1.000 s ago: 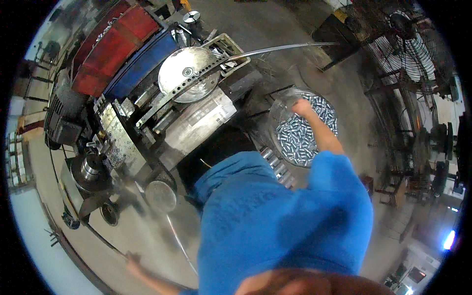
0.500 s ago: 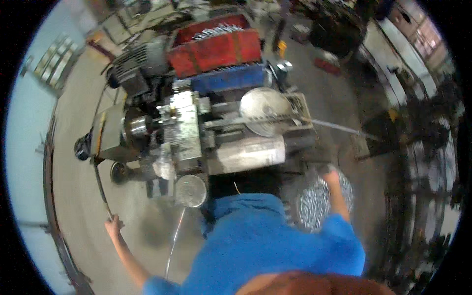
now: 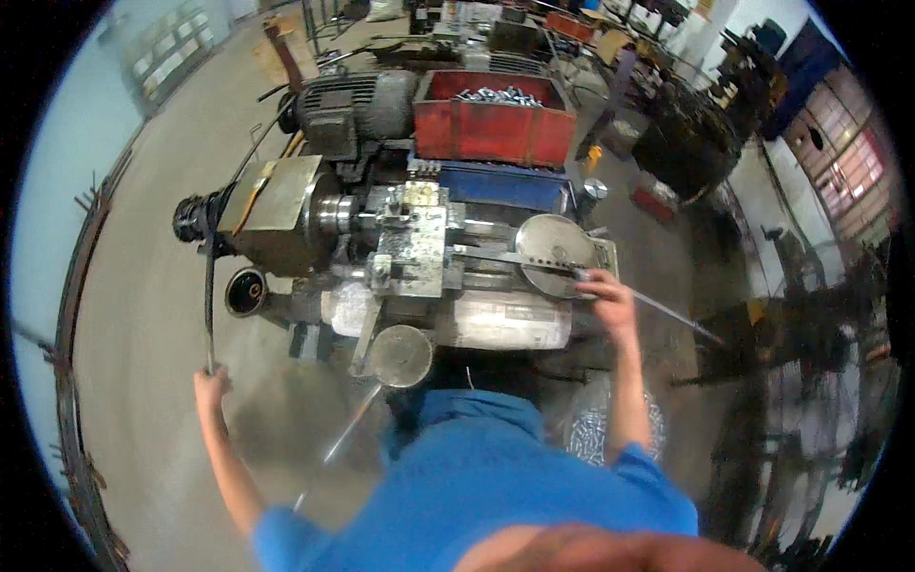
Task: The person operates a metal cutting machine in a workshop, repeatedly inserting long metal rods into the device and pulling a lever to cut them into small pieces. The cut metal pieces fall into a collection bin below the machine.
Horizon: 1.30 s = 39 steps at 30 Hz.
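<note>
My left hand (image 3: 211, 381) is closed around the lower end of a long dark lever (image 3: 210, 296) that hangs from the left side of a lathe-like machine (image 3: 426, 250). With its fingers pinched, my right hand (image 3: 610, 296) holds what looks like a small metal part (image 3: 581, 275), mostly hidden by the fingers. It is above the outer end of a flat bar with holes (image 3: 515, 257), beside a round metal disc (image 3: 551, 234). Below my right forearm, a tub of small shiny metal parts (image 3: 589, 429) is partly covered by the arm.
Behind the machine stands a red bin (image 3: 496, 132) of metal parts, above a blue tray (image 3: 500, 184). A motor (image 3: 338, 112) sits at the back left. A thin rod (image 3: 677, 317) sticks out to the right. A round metal plate (image 3: 401, 357) is close to my body.
My right hand has risen from the tub of metal parts to the end of the flat bar. My left hand stays on the lever, and the view has shifted.
</note>
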Each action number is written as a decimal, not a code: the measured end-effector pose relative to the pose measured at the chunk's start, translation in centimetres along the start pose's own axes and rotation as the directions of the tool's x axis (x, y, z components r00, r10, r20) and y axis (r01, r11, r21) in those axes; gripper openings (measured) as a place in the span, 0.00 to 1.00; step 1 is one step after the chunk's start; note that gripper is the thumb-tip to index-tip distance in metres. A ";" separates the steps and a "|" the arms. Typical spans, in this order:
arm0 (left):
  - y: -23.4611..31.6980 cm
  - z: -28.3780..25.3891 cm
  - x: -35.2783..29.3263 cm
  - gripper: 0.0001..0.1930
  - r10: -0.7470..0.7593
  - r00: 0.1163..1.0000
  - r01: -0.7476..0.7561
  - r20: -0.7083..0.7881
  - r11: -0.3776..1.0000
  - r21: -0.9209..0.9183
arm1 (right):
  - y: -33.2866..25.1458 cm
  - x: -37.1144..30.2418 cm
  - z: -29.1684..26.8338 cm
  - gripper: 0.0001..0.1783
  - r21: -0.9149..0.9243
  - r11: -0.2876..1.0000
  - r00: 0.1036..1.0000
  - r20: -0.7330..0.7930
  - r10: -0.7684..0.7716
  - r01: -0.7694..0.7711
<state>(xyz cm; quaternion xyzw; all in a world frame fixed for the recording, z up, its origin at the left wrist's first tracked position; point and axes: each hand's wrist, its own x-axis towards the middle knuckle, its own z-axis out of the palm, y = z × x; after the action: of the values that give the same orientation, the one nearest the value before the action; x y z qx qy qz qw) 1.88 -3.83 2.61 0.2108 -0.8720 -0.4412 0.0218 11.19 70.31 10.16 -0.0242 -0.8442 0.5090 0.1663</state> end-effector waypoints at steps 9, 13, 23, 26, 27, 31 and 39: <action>2.5 -1.1 -7.0 0.18 0.143 0.982 -0.076 -0.127 0.901 0.428 | -15.6 13.6 23.6 0.21 -0.211 0.686 0.668 0.539 -0.513 0.696; 0.2 -2.0 -9.3 0.16 0.063 0.981 0.021 -0.186 0.907 0.420 | -15.6 16.6 28.6 0.17 -0.505 0.569 0.685 0.713 -0.148 0.649; -0.5 -1.4 -8.7 0.16 0.091 0.974 0.024 -0.206 0.866 0.499 | -11.6 18.5 30.9 0.18 -0.428 0.664 0.708 0.671 -0.221 0.613; 1.2 -1.6 -8.8 0.15 0.057 0.978 0.059 -0.202 0.850 0.524 | -12.8 18.2 31.0 0.22 -0.507 0.647 0.728 0.677 -0.110 0.569; 1.7 -1.6 -8.8 0.15 0.049 0.981 0.060 -0.188 0.844 0.533 | -12.9 17.9 30.9 0.22 -0.508 0.651 0.734 0.669 -0.114 0.564; 1.7 -1.9 -8.5 0.14 0.070 0.983 0.035 -0.169 0.832 0.553 | -12.4 18.2 30.9 0.22 -0.398 0.751 0.739 0.652 -0.173 0.527; -0.9 -5.9 -5.7 0.09 0.166 0.962 0.074 -0.217 0.605 0.793 | -12.2 18.5 31.0 0.22 -0.314 0.785 0.731 0.638 -0.242 0.534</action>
<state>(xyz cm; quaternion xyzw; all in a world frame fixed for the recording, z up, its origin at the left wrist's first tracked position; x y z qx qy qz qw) 8.74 -6.58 6.33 0.2333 -0.9705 0.0255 0.0552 -14.18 41.94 12.28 0.2707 -0.9372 0.2197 0.0032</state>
